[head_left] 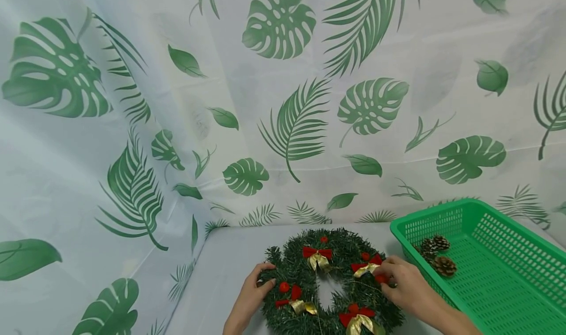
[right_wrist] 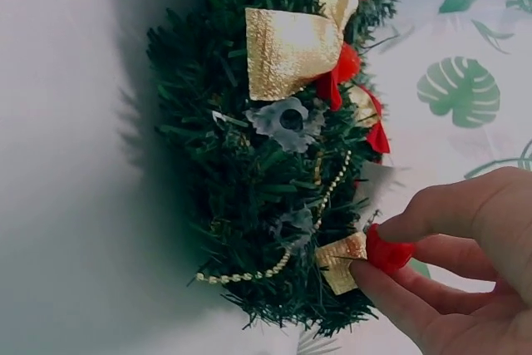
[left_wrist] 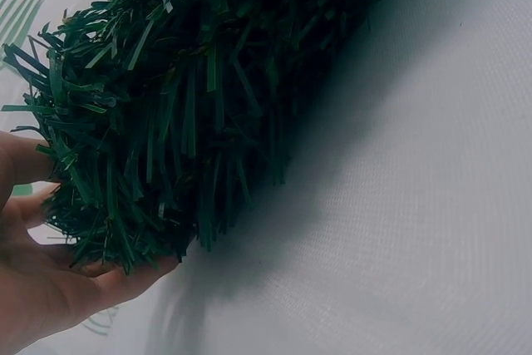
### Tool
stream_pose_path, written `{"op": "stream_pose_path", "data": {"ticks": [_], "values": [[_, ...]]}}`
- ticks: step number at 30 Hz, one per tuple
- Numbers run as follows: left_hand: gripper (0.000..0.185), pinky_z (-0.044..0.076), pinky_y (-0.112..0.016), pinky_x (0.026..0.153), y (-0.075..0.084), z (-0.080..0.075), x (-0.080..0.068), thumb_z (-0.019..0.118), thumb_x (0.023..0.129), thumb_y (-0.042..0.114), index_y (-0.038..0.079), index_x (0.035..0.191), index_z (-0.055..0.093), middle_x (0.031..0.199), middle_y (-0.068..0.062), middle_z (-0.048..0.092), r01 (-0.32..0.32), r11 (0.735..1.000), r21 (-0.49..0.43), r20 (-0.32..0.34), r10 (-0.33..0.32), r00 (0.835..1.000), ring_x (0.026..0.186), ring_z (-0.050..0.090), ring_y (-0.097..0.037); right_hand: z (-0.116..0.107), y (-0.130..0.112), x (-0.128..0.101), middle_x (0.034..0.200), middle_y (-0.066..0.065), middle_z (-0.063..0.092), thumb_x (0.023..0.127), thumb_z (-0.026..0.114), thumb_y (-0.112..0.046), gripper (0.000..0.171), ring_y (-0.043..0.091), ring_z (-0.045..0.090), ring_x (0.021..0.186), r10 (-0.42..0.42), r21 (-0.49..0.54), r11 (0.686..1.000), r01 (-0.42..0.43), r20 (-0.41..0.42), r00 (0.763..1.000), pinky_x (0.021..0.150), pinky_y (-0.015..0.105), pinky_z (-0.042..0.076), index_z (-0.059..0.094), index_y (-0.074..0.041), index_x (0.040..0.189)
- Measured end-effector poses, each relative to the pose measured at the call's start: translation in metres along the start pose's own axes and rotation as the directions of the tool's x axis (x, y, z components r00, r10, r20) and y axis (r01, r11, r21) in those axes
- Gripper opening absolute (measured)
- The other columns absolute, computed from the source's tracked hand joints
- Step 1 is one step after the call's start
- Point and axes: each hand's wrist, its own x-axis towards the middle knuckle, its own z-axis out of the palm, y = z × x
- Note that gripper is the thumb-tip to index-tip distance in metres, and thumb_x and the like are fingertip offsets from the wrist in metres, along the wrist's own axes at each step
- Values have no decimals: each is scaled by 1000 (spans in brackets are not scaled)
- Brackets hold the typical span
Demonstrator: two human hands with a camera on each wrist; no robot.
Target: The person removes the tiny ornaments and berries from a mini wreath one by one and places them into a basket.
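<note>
A green tinsel wreath [head_left: 294, 256] lies on the white surface, dressed with red and gold bows [head_left: 318, 259] and small red ornaments. My left hand [head_left: 253, 292] grips its left edge; in the left wrist view, the fingers [left_wrist: 141, 282] curve round the dark green strands [left_wrist: 166, 114]. On the opposite side my right hand [head_left: 409, 283] pinches a round red ornament [right_wrist: 389, 251] between thumb and fingers, right beside a gold ribbon loop [right_wrist: 339, 263]. A gold bead string [right_wrist: 258, 275] and translucent flower-shaped pieces [right_wrist: 287, 125] sit among the strands.
To the right stands a green plastic basket [head_left: 482, 256] with several pinecones [head_left: 444, 266] at its left side. A white cloth with green leaf prints [head_left: 292, 128] hangs behind and to the left. White cloth [head_left: 212, 271] covers the surface under the wreath.
</note>
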Motion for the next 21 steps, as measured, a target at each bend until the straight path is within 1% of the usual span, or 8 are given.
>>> {"op": "stream_pose_path", "data": {"ticks": [3, 8, 12, 15, 17, 21], "values": [[40, 49, -43, 85, 1, 0, 0, 66, 100, 18, 9, 138, 57, 155, -26, 42, -1, 1000, 6, -2, 1, 1000, 119, 59, -31, -2, 1, -2, 96, -2, 64, 79, 80, 3, 24, 1, 57, 71, -12, -10, 1000, 12, -2, 1000, 61, 22, 51, 76, -9, 99], [40, 49, -43, 85, 3, 0, -2, 67, 99, 18, 9, 137, 58, 156, -26, 41, -6, 1000, 12, -2, 6, 1000, 120, 59, -32, -6, 2, -3, 97, -2, 66, 80, 80, 2, 25, 2, 59, 72, -10, -5, 1000, 10, 21, 1000, 63, 22, 53, 76, -10, 102], [40, 49, -44, 87, 3, 0, -2, 67, 99, 19, 9, 136, 58, 156, -26, 41, -3, 1000, 19, -8, 3, 1000, 125, 55, -35, -9, 3, -2, 98, 0, 67, 81, 80, 1, 25, 6, 65, 74, 6, 31, 999, -8, 49, 999, 64, 21, 55, 76, -9, 103], [40, 49, -46, 88, 3, 1, -2, 68, 99, 20, 10, 136, 58, 157, -26, 40, -1, 1000, 22, -12, 1, 1000, 130, 52, -38, -12, 4, -3, 98, 0, 67, 81, 81, 2, 25, 9, 68, 76, 1, 62, 998, -5, 60, 998, 66, 21, 57, 76, -8, 103], [40, 49, -47, 90, 3, 1, -1, 68, 99, 20, 10, 136, 58, 157, -26, 40, -1, 1000, 23, -13, 2, 1000, 132, 50, -39, -14, 3, -5, 97, 0, 66, 81, 80, 3, 25, 8, 68, 77, -14, 78, 997, 9, 58, 998, 67, 20, 57, 76, -9, 103], [40, 49, -48, 90, 2, 1, -1, 67, 99, 19, 10, 136, 58, 157, -26, 41, -1, 1000, 20, -9, 1, 1000, 130, 52, -38, -20, 2, -7, 96, 0, 66, 81, 78, 5, 25, 7, 68, 78, -58, 95, 994, 55, 27, 998, 68, 19, 57, 77, -8, 101]]}}
